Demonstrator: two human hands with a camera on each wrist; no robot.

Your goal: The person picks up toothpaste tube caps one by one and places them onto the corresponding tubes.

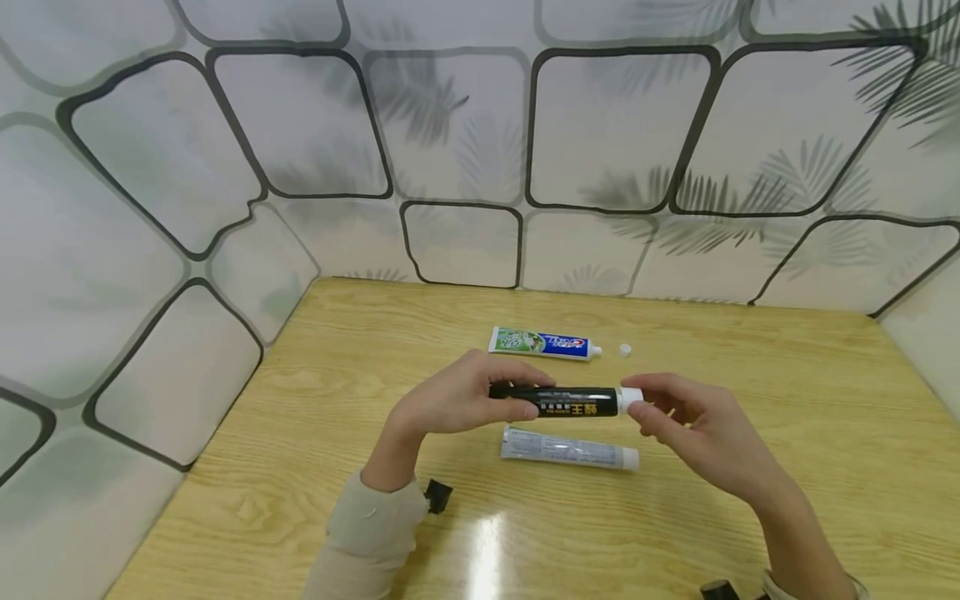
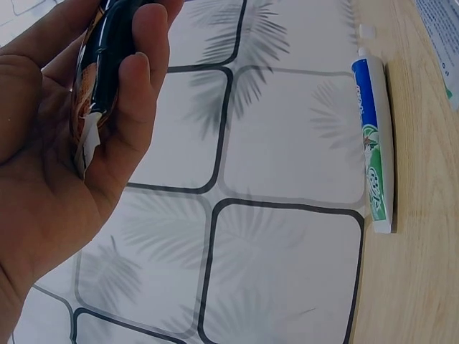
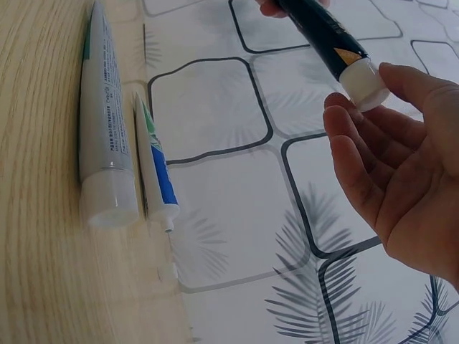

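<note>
A black toothpaste tube [image 1: 577, 401] with gold lettering is held level above the table, its white cap [image 1: 631, 399] pointing right. My left hand [image 1: 457, 393] grips the tube's flat end between thumb and fingers; in the left wrist view the fingers curl round it. The thumb and index finger of my right hand [image 1: 697, 425] pinch the white cap, which sits on the tube's end. Behind the hands lies a blue and green toothpaste tube [image 1: 543, 343] with its nozzle bare. A small white cap [image 1: 626, 350] rests just right of that nozzle.
Nearer than the held tube, a pale toothpaste tube [image 1: 566, 448] with its white cap on lies on the wooden table [image 1: 315, 417]. A small black piece [image 1: 438, 496] is beside the left sleeve. A patterned wall [image 1: 465, 242] rises behind the table.
</note>
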